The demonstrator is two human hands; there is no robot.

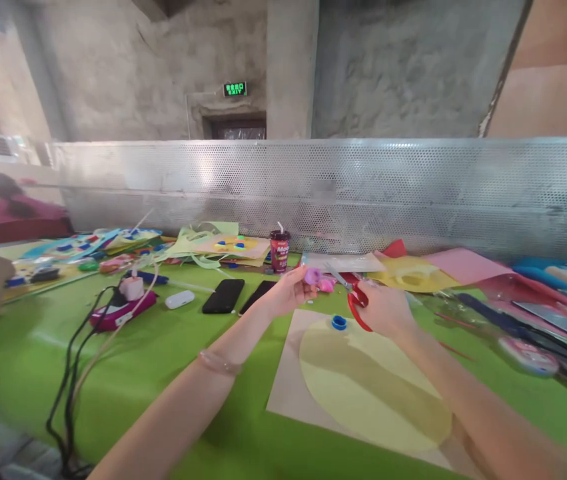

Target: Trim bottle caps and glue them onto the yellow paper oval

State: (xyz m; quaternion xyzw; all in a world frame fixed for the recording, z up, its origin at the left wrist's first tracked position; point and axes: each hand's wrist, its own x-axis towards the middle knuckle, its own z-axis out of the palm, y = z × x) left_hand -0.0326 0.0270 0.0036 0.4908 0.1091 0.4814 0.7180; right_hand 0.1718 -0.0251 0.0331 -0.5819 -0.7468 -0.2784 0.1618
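Between the fingers of my left hand [292, 291] is a small round purple piece [312, 275], its exact kind unclear. My right hand [388, 308] grips red-handled scissors [356, 301], their blades pointing up and left toward the purple piece. The blades look parted from it by a small gap. Just behind my left fingertips lies a pink lump [326, 285]. Below the hands, a blue ring-shaped cap [339, 323] sits on the upper edge of a large pale yellow paper oval [363, 380], which lies on a white sheet [283, 373].
Two dark phones [223, 296] and a white earbud case [180, 299] lie left of my hands. A lidded drink cup with a straw [279, 252] stands behind. Corded power strip [122, 310] at left; coloured papers [463, 265] and clutter at right. A person [8, 207] is far left.
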